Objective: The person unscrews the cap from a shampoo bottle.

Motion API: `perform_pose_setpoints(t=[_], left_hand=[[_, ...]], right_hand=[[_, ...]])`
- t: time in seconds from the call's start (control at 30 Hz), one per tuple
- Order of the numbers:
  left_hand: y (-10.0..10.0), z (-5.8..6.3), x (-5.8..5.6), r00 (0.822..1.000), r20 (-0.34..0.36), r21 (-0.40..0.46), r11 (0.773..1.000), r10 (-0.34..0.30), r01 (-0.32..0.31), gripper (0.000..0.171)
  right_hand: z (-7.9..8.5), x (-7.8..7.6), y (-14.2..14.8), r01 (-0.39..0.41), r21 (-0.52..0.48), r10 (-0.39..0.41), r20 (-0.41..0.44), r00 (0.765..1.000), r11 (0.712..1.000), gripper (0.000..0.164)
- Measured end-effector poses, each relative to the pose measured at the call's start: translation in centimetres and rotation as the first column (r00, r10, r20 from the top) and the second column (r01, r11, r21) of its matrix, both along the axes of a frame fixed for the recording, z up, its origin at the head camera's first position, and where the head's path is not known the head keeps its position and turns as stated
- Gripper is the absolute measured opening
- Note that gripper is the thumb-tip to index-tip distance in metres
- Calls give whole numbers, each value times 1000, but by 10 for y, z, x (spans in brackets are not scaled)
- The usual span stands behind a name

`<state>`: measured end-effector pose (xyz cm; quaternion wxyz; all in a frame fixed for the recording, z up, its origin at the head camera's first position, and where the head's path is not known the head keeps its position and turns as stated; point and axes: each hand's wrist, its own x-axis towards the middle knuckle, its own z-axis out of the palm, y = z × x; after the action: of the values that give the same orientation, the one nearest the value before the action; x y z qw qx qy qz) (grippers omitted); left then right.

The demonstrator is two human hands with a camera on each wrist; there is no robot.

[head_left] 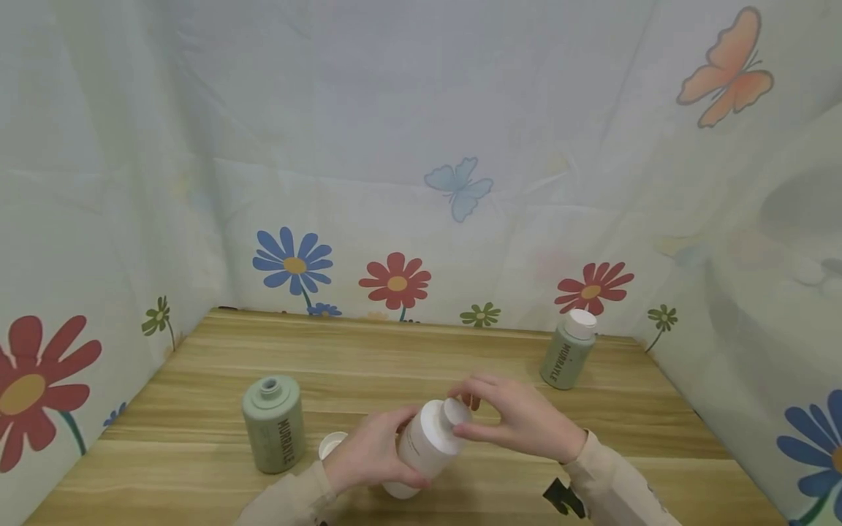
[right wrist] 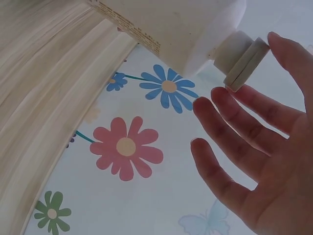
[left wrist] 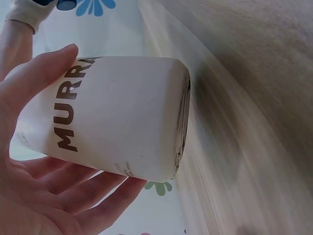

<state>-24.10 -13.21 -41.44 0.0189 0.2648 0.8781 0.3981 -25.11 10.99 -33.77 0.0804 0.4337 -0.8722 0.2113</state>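
My left hand (head_left: 378, 449) grips a white bottle (head_left: 427, 442) around its body, fingers on one side and thumb on the other. The bottle leans to the right; brown lettering (left wrist: 71, 105) shows on its side in the left wrist view. Whether its base touches the table, I cannot tell. At the bottle's top, my right hand (head_left: 516, 420) pinches the white cap (right wrist: 247, 63) between thumb and forefinger, while the other fingers spread away from it. Beside the left hand, a loose white cap (head_left: 332, 443) lies on the table, partly hidden by that hand.
On the left stands a green bottle (head_left: 272, 424) with its narrow neck uncovered. Another green bottle (head_left: 566, 354), topped with a white cap, stands at the back right. A dark object (head_left: 563, 498) shows by the right sleeve. Flower-printed cloth (head_left: 368, 183) surrounds the wooden table (head_left: 368, 358).
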Motion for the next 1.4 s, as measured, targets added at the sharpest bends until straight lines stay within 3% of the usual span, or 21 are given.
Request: perform_pose_setpoints(t=[0.13,0.53,0.83,1.4], left_hand=[[1,0,-1,1000,15,-3,1000,1,-1,71],[-2,-2,-2,1000,16,-1,1000,6,-6,67],[-3,0,-1,1000,0,-5,1000,13,-13,69],[-1,-2,-2,1000,17,1,1000,-15,15,72]], right_hand=[[0,-1,0,-18,15,18,-12,1000,1000,34],[-1,-2,1,-116,34,118,-58,991,993,44],[-2,-3,2,-71,12,71,-14,997,997,49],[-4,-3,0,-119,21,119,11,993,993,38]])
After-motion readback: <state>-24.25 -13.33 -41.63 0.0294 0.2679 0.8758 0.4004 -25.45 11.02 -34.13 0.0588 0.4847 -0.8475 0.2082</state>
